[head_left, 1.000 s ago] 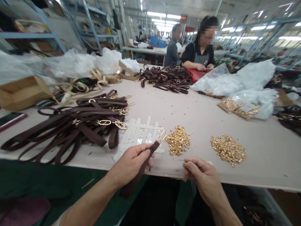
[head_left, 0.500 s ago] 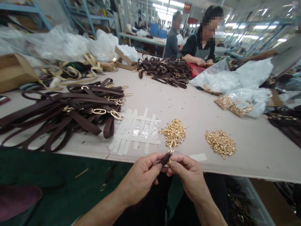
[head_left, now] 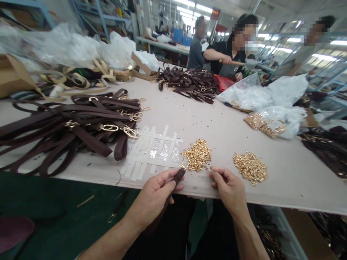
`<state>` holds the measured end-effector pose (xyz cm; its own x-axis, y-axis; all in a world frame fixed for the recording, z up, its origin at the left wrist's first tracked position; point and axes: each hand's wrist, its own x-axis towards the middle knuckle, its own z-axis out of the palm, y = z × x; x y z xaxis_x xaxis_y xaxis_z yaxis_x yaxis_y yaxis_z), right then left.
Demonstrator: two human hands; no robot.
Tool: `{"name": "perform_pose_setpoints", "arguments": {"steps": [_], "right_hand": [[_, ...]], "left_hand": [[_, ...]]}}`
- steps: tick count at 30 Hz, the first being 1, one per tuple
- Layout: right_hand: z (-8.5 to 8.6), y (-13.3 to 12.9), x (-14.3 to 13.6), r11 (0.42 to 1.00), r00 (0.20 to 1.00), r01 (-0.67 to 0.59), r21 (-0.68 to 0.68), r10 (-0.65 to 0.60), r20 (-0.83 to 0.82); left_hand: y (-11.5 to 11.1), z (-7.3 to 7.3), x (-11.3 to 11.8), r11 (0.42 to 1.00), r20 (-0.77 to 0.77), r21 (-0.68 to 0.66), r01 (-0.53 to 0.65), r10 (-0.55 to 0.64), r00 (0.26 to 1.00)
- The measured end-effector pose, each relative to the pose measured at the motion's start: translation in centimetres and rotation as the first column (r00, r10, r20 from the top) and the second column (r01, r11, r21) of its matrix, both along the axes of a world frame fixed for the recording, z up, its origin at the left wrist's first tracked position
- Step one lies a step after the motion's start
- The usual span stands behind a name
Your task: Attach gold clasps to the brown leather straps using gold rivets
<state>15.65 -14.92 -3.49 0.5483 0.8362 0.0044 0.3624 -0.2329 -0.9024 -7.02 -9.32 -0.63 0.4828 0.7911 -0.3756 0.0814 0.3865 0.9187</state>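
Observation:
My left hand [head_left: 159,193] is closed on a dark brown strap [head_left: 177,177] at the table's front edge. A gold clasp [head_left: 184,162] at the strap's tip points up toward a pile of small gold pieces [head_left: 199,155]. Right of the strap and apart from it, my right hand [head_left: 227,186] has its thumb and index finger together; whatever may be between them is too small to make out. A second pile of gold pieces [head_left: 251,168] lies to the right of that hand.
Brown straps with gold clasps [head_left: 89,124] are heaped at the left, more straps [head_left: 189,81] at the back. White tape strips [head_left: 139,159] mark the table [head_left: 284,173]. Plastic bags [head_left: 290,94] lie at the right. A person [head_left: 225,54] across the table holds a wooden-handled tool.
My right hand has moved right, away from the strap, and my left hand slightly left with the strap. The person across has raised an arm with a tool.

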Motion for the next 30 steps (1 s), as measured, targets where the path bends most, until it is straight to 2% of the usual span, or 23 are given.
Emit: {"name": "perform_pose_setpoints", "arguments": {"steps": [3, 6, 9, 12, 16, 21, 27, 30], "right_hand": [[0.0, 0.1, 0.3, 1.000, 0.998, 0.013, 0.003, -0.013, -0.060], [0.3, -0.3, -0.1, 0.999, 0.970, -0.019, 0.047, 0.030, -0.242], [0.7, -1.0, -1.6, 0.985, 0.885, -0.121, 0.123, 0.164, -0.435], [1.0, -1.4, -3.6, 0.962, 0.791, -0.212, 0.172, 0.272, -0.548], [1.1, -1.4, -5.2, 0.962, 0.775, -0.232, 0.144, 0.272, -0.571], [1.6, -1.1, -5.2, 0.960, 0.799, -0.270, 0.079, 0.269, -0.538], [1.4, -1.1, -5.0, 0.951, 0.801, -0.304, 0.052, 0.284, -0.527], [0.8, -1.1, -5.1, 0.944, 0.762, -0.322, 0.065, 0.299, -0.574]], "left_hand": [[-0.1, 0.0, 0.0, 1.000, 0.014, -0.016, 0.001, 0.000, 1.000], [-0.2, -0.1, 0.2, 0.999, 0.043, -0.030, 0.014, -0.012, 0.999], [-0.5, 0.0, 0.5, 0.998, 0.091, -0.023, 0.060, -0.058, 0.994], [-0.9, 0.2, 0.8, 0.994, 0.151, -0.021, 0.103, -0.099, 0.984], [-1.3, 0.4, 1.0, 0.989, 0.190, -0.001, 0.150, -0.148, 0.971], [-1.6, 0.0, 0.9, 0.989, 0.170, 0.028, 0.147, -0.150, 0.974], [-1.7, -0.2, 1.0, 0.985, 0.110, 0.059, 0.160, -0.166, 0.980], [-1.6, -0.1, 0.8, 0.984, 0.024, 0.065, 0.164, -0.165, 0.986]]}}
